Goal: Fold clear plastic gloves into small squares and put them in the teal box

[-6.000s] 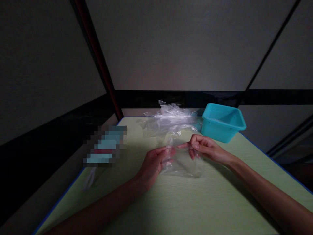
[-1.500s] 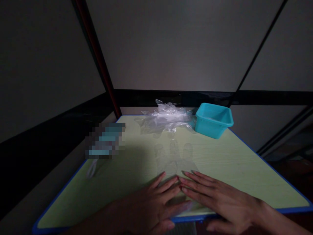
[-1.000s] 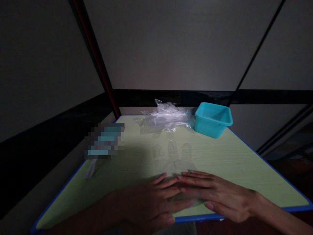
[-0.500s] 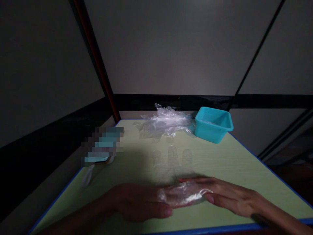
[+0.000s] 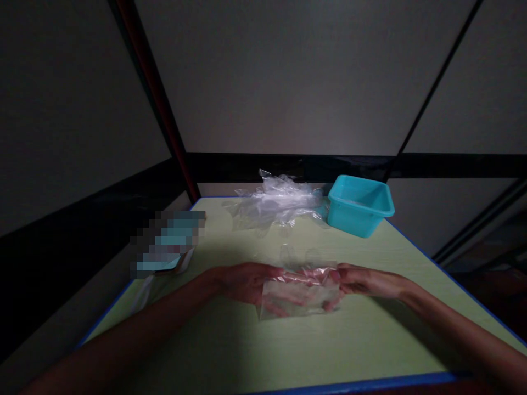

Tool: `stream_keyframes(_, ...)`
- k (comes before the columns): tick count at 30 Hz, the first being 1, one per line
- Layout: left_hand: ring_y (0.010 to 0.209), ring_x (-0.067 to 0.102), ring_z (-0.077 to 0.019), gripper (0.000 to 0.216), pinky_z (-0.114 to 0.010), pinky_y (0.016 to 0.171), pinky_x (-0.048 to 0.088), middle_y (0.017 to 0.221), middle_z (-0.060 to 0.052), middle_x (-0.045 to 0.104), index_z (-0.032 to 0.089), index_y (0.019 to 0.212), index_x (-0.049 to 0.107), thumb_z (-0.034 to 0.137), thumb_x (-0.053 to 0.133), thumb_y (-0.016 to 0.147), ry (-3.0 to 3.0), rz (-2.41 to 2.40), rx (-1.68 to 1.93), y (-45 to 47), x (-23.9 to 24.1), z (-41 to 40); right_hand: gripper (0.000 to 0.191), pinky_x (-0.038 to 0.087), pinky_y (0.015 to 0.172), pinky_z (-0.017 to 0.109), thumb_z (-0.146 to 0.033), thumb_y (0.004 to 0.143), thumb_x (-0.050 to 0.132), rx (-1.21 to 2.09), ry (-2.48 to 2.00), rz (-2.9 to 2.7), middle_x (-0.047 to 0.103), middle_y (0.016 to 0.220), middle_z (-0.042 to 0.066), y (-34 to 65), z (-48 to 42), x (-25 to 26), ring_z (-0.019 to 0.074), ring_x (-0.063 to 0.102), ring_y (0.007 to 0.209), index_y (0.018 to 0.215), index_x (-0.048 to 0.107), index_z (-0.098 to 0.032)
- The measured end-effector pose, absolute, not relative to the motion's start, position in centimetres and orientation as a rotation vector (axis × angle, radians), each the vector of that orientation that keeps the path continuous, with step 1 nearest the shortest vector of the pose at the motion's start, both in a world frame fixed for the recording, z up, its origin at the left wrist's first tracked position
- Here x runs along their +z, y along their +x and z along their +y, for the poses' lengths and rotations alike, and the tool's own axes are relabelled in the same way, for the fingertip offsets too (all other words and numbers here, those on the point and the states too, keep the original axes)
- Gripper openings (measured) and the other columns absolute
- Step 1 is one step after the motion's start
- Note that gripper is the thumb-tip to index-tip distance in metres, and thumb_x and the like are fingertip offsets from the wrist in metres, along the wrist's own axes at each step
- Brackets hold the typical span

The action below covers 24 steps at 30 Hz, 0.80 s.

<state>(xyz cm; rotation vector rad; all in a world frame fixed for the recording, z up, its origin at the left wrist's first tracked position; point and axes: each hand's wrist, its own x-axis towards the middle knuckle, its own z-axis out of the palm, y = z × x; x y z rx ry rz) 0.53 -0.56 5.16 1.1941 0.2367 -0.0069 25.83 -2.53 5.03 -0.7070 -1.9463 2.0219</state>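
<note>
A clear plastic glove [image 5: 298, 291] is folded over in the middle of the pale green table [image 5: 288, 351]. My left hand [image 5: 247, 281] holds its left side with the fingers under the clear film. My right hand [image 5: 360, 280] pinches its right edge. Both hands are closed on the glove, which is lifted a little off the tabletop; its finger tips show faintly just beyond the fold.
A heap of clear plastic gloves [image 5: 275, 203] lies at the far edge of the table. A turquoise plastic tub [image 5: 360, 206] stands to its right. A blurred-out object [image 5: 167, 241] sits at the left edge. The table has a blue rim.
My hands lay flat on the spread glove near the front edge; they have since folded its cuff end forward and now grip it at both sides, farther from me.
</note>
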Motion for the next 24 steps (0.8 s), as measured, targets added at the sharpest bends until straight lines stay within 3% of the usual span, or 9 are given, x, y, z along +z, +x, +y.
stream_keyframes(3, 0.125, 0.027, -0.0274, 0.056, -0.045, 0.092, 0.029, 0.131, -0.011, 0.038, 0.017, 0.133, 0.026, 0.041, 0.036, 0.084, 1.030, 0.185, 0.033, 0.6, 4.1, 0.2, 0.042, 0.047, 0.078, 0.036, -0.031, 0.085, 0.038, 2.236, -0.598, -1.710, 0.058, 0.112, 0.012, 25.6, -1.6, 4.2, 0.0193, 0.058, 0.093, 0.123, 0.045, -0.015)
stream_keyframes(8, 0.126, 0.024, -0.0296, 0.054, -0.046, 0.088, 0.030, 0.133, -0.013, 0.035, 0.015, 0.134, 0.023, 0.038, 0.031, 0.086, 0.879, 0.199, 0.073, 0.3, 3.2, 0.9, 0.042, 0.046, 0.081, 0.037, -0.030, 0.088, 0.034, 2.393, -0.515, -1.503, 0.049, 0.122, 0.013, 25.8, -0.9, 3.7, 0.0213, 0.054, 0.102, 0.128, 0.038, -0.017)
stream_keyframes(20, 0.116, 0.039, -0.0294, 0.057, -0.045, 0.092, 0.024, 0.122, -0.015, 0.047, 0.011, 0.132, 0.025, 0.033, 0.038, 0.082, 0.625, 0.191, 0.174, 0.5, 2.4, 1.1, 0.050, 0.048, 0.079, 0.034, -0.025, 0.086, 0.044, 2.352, -0.589, -1.465, 0.033, 0.135, 0.013, 26.1, -0.6, 3.1, 0.0211, 0.049, 0.108, 0.133, 0.027, -0.019)
stream_keyframes(24, 0.113, 0.043, -0.0281, 0.053, -0.044, 0.092, 0.023, 0.120, -0.014, 0.049, 0.011, 0.132, 0.027, 0.031, 0.035, 0.083, 0.568, 0.190, 0.178, 0.6, 2.3, 1.2, 0.052, 0.049, 0.080, 0.034, -0.021, 0.085, 0.048, 2.345, -0.576, -1.502, 0.036, 0.133, 0.012, 26.7, -0.5, 3.3, 0.0200, 0.051, 0.106, 0.133, 0.027, -0.021)
